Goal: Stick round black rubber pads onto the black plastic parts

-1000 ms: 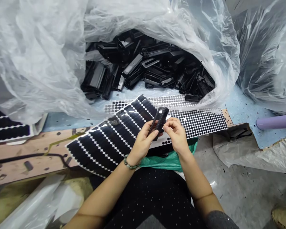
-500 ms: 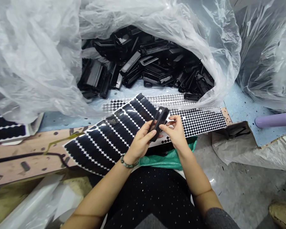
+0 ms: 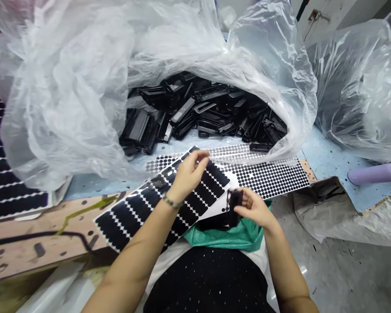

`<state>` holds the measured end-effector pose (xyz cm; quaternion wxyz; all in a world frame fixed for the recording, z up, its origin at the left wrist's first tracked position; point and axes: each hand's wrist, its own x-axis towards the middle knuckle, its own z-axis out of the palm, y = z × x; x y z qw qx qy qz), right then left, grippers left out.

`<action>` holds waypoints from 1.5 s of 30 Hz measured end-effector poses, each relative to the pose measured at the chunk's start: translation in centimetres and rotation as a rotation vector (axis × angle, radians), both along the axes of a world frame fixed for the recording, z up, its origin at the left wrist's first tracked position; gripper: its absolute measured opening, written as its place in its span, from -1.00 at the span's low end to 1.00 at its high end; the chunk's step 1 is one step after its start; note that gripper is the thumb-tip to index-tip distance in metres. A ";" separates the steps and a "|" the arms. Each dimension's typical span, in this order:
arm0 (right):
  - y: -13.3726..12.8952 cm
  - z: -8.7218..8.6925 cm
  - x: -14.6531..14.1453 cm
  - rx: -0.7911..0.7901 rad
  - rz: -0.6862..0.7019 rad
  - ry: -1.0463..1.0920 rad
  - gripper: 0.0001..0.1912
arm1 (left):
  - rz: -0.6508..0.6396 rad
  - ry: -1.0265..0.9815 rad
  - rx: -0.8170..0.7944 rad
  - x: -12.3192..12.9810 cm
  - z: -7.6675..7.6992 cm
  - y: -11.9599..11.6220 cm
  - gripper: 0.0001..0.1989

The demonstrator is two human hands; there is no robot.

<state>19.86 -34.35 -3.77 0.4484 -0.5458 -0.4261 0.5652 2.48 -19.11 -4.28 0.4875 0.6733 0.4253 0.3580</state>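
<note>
Head view: a person seated at a work spot keeps both hands apart over sheets of adhesive pads. The left hand [image 3: 189,174], with a green beaded bracelet [image 3: 172,201] at its wrist, is raised near the middle of the view, thumb and fingers pinched together just over a white-backed sheet of oblong black pads [image 3: 169,204]; whether the pinch holds anything is too small to tell. The right hand [image 3: 254,209], at about five o'clock, closes around a black plastic part [image 3: 235,208] standing on end above a green cloth [image 3: 223,238] in the person's lap.

A large heap of similar black plastic parts [image 3: 202,114] lies at twelve o'clock inside a clear plastic bag [image 3: 52,100] folded open around it. A white-backed strip of round black pads [image 3: 267,179] runs toward three o'clock. Its rows and those of the oblong sheet look largely full, though glare and the left hand hide parts of them. Another sheet of black pads [image 3: 6,174] lies at nine o'clock, and a lilac cylinder [image 3: 374,174] rests on the pale blue counter [image 3: 326,152] at three o'clock.
</note>
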 end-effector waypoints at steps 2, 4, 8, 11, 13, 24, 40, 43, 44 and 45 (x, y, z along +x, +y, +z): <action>-1.3 0.2 0.7 -0.017 0.137 -0.182 -0.62 | 0.032 0.079 0.156 1.5 -0.4 3.6 -0.74; -2.0 0.1 1.0 -0.013 0.084 -0.309 -0.70 | 0.001 0.153 0.280 3.6 -0.9 6.4 -0.71; -1.9 -0.9 1.2 -0.029 -0.171 -0.375 -0.80 | -0.188 0.323 0.481 8.0 -1.7 8.9 -0.51; -1.4 -1.5 1.6 -0.004 -0.283 -0.455 -0.82 | -0.231 0.449 0.461 9.6 -2.2 9.0 -0.56; -1.0 -1.9 1.9 0.015 -0.329 -0.566 -0.86 | -0.193 0.472 0.455 9.5 -2.5 9.0 -0.69; 1.6 -3.0 0.6 -0.102 -0.196 -0.997 -0.89 | 0.181 -0.129 -0.029 2.4 0.0 4.8 -0.92; 3.6 1.3 -4.3 0.125 -0.389 -0.021 -0.86 | -0.014 -0.754 -0.781 1.1 -0.3 -8.0 -0.65; 3.7 1.4 -4.5 0.169 -0.393 -0.148 -0.89 | -0.013 -0.750 -0.773 1.0 -0.4 -8.2 -0.64; 3.7 1.3 -4.6 0.180 -0.388 -0.178 -0.90 | -0.010 -0.758 -0.770 1.0 -0.4 -8.2 -0.63; 3.7 1.2 -4.6 0.187 -0.382 -0.202 -0.90 | -0.007 -0.767 -0.766 1.0 -0.4 -8.2 -0.63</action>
